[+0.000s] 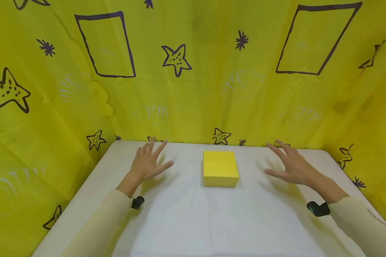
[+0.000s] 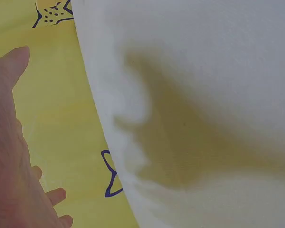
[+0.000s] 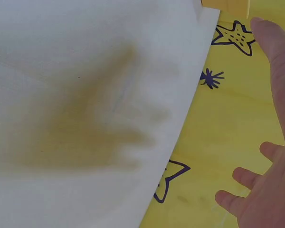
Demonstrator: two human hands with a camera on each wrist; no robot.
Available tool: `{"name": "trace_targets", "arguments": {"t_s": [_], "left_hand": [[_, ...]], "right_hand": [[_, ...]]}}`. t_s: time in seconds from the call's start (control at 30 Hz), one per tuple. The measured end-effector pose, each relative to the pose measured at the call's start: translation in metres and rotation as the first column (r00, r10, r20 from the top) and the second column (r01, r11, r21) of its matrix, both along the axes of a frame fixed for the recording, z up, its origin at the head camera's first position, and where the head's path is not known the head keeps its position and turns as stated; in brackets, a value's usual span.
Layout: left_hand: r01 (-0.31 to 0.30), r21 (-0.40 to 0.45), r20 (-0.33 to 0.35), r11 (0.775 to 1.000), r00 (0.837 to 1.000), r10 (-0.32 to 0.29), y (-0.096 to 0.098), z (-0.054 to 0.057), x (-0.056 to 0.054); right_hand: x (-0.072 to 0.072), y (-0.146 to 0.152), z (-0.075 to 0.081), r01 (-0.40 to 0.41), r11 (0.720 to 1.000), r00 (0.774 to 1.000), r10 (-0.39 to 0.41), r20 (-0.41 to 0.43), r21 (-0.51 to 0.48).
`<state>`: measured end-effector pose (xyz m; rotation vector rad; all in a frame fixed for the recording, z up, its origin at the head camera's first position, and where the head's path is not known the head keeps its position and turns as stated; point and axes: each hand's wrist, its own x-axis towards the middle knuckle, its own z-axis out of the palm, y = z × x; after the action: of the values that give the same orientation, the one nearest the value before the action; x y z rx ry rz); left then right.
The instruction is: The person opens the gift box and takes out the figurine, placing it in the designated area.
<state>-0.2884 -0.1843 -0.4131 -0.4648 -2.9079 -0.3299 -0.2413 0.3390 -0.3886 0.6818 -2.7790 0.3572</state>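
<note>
A yellow box (image 1: pixel 219 164) with a fitted lid sits on the white table, near its far edge and between the two hands. On the box's left, my left hand (image 1: pixel 148 162) hovers over the table with fingers spread and nothing held. My right hand (image 1: pixel 292 165) hovers on the other side, its fingers likewise apart and holding nothing. Shadows of both hands fall on the white surface. In the right wrist view, a corner of the box (image 3: pixel 226 6) shows at the top, near the thumb of the right hand (image 3: pixel 270 190). The left wrist view has the left hand (image 2: pixel 14 142) at its left edge.
The white table (image 1: pixel 209 225) has a cloth-like surface. A yellow curtain (image 1: pixel 199 96) printed with starfish and shells hangs behind it and along both sides. Each wrist wears a dark device; the left one (image 1: pixel 137 202) and the right one (image 1: pixel 318 208) sit by the sleeves.
</note>
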Motion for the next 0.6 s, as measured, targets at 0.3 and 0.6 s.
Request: {"name": "trace_targets", "arguments": {"t_s": [0.3,0.6], "left_hand": [[0.061,0.019,0.025,0.998,0.998,-0.062,0.016,0.005,0.002],[0.126,0.091,0.008,0.988,0.992,-0.127,0.035,0.007,0.004]], "right_hand": [[-0.001,-0.009,0.009,0.032,0.999,0.994,-0.032,0.105,0.008],[-0.004,-0.024,0.012,0.012,0.999,0.988,-0.003,0.155,-0.052]]}}
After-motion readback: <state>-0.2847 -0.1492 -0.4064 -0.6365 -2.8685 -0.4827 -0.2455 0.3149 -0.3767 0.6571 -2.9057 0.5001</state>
